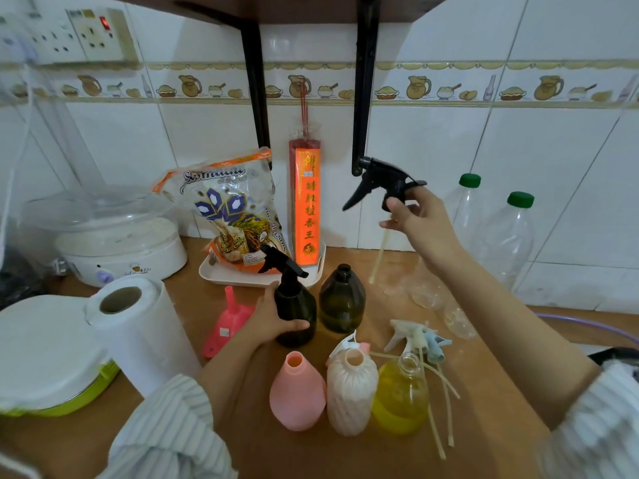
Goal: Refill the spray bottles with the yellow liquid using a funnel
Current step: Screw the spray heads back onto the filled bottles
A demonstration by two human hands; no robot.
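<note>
A person's right hand [420,223] lifts a black trigger sprayer [383,184] w/ its dip tube [380,252] dangling clear above the desk [484,357], fingers pinching the collar, arm stretched up and fwd, apparently so the open dark bottle [342,299] below is free for filling. The left hand [273,319] wraps round a 2nd dark bottle [295,312], sprayer on, likely steadying it, forearm low across the desk. A pink funnel [228,319] lies on its side just left of that hand. Nearer the camera stand three uncapped bottles: pink [297,392], white [351,395], and a clear one [401,399] holding yellow liquid. Loose sprayer heads [415,337] lie behind them.
</note>
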